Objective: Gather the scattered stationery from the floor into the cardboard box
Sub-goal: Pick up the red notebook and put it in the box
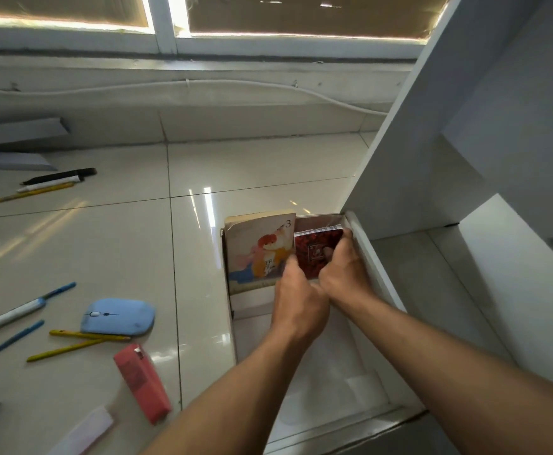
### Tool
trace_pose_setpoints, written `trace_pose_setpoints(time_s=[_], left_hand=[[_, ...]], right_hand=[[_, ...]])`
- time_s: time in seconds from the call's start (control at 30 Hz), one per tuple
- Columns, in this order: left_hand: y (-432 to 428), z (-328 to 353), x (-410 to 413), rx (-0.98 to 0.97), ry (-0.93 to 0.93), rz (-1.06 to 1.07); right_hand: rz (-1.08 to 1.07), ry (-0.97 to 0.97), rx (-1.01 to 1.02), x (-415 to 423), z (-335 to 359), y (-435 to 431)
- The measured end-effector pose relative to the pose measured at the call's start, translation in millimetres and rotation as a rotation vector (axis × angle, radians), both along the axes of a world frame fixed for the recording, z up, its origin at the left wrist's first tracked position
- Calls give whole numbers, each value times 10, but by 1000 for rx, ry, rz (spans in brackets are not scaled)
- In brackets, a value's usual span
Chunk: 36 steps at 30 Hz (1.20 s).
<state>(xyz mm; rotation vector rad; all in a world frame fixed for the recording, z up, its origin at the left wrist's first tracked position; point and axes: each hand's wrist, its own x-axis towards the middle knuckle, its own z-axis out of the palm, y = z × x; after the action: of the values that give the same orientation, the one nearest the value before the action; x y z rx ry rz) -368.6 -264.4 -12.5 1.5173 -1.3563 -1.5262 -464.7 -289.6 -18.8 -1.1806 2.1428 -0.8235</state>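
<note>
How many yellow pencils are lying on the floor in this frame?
3. One yellow pencil lies far left beside the white pen and black marker; two more meet beside the blue mouse. Others may lie out of view.

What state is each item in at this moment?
cardboard box: open, on the floor.
illustrated book: upright inside the box.
red spiral notebook: upright in the box, held.
left hand: grips the notebook's left edge.
right hand: grips the notebook's right side.
blue mouse: lying on the floor.
pink case: lying on the floor.
yellow pencils: loose on the floor.
</note>
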Motion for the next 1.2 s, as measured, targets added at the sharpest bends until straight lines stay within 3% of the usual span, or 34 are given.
trace_pose_setpoints(time_s=[0.17, 0.47, 0.57, 0.7, 0.87, 1.2], left_hand=[[56, 12, -50, -69, 17, 152], [-146, -15, -24, -233, -164, 356], [-243, -23, -37, -200, -201, 388], [-298, -71, -63, -106, -246, 396], [-307, -128, -108, 42, -165, 498], [-225, -189, -112, 83, -186, 425]], right_hand=[[-65, 211, -172, 34, 72, 62], [-85, 335, -169, 18, 100, -115], [-133, 396, -59, -6, 112, -130], [-224, 305, 88, -5, 96, -159], [-326, 192, 116, 27, 38, -147], [-302, 127, 199, 59, 21, -136]])
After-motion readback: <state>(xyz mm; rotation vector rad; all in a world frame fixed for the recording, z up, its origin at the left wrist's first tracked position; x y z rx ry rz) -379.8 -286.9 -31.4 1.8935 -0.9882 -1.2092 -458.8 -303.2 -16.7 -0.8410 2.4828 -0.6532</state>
